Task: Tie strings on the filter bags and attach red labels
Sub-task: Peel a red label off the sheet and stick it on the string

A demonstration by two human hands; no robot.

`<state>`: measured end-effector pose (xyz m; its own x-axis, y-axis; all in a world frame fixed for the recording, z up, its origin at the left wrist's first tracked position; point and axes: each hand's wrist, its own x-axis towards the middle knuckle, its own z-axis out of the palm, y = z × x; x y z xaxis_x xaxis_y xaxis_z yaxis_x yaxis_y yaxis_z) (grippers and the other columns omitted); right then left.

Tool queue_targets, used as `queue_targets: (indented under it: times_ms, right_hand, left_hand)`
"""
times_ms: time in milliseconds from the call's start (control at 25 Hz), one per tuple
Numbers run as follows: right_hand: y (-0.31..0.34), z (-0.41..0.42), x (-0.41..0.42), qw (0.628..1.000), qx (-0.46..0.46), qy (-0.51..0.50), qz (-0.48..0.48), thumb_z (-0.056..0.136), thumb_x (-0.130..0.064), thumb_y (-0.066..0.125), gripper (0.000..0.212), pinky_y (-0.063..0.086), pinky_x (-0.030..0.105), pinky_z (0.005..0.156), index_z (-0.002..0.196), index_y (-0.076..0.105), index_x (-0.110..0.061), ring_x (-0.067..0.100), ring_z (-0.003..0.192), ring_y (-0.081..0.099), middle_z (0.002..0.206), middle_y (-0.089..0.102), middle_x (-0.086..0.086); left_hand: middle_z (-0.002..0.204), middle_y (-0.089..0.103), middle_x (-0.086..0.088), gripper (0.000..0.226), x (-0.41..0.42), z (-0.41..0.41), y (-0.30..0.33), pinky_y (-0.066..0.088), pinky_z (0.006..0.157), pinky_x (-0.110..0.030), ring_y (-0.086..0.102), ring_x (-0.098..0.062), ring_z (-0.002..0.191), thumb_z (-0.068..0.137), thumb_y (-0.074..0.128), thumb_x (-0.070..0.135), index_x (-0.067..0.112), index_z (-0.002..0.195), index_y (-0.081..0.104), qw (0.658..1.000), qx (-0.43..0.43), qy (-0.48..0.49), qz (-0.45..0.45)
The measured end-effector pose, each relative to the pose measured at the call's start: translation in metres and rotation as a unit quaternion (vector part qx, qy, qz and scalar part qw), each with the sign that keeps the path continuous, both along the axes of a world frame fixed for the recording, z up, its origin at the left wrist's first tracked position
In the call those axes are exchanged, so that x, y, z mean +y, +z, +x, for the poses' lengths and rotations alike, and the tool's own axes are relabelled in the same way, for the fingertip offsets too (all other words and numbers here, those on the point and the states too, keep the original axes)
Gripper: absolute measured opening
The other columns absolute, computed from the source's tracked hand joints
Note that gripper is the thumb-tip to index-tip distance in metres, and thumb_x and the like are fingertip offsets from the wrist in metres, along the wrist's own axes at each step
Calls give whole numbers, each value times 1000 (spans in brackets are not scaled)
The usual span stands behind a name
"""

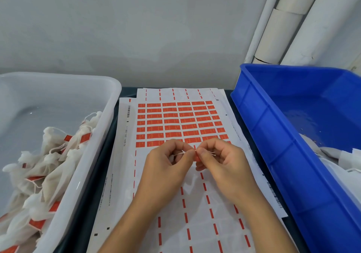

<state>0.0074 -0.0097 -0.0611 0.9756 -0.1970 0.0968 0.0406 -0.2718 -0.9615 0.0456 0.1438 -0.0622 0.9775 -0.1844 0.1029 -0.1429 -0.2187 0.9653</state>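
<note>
Mid-run — white tub (109,104) on the left holds many labelled bags (48,166), blue bin (259,120) on the right has untagged ones; both hands' fingers (190,154) pinch a string (183,152) and red label (197,158) above the label sheet (181,123).

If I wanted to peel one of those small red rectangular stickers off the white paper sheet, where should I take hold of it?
Probably a corner or short edge of a red sticker in the nearest full row, coming from the person's side. The stickers lie flat on the white backing sheet with white gaps between them, so a fingernail can lift an edge. The left hand and right hand are pinching one with a white string.
</note>
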Motion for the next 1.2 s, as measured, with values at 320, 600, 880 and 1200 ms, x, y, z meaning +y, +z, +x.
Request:
queue_targets:
  times_ms: [320,600,880,1200]
  right_hand:
    - [1,0,0,1000,3,17,-2,99,-22,67,12,62,22,74,93,71,-31,12,85,75,88,75,-11]
    - [0,1,1,1000,8,17,24,99,-20,68,11,64,30,75,95,73,-28,16,87,75,89,76,-8]
    - [1,0,0,1000,13,3,22,98,-22,69,11,64,29,73,92,73,-29,16,84,75,88,76,-8]
    - [2,-1,0,999,0,-26,23,96,-27,71,2,61,22,72,96,71,-29,12,87,74,91,75,-12]
  left_hand:
    - [80,73,15,15,1,0,0,49,68,-5,68,-3,83,96,69,24,32,83,73,1000,6,-16,0]
    - [78,72,14,17,2,2,0,53,65,-10,69,-6,77,96,69,24,31,81,73,1000,10,-13,-4]
    - [79,72,17,17,2,2,1,50,64,-6,68,-2,80,95,71,21,32,82,73,1000,7,-13,-9]
    - [91,67,24,12,6,2,3,50,72,-5,64,1,93,94,73,30,40,97,67,999,-18,-10,41]
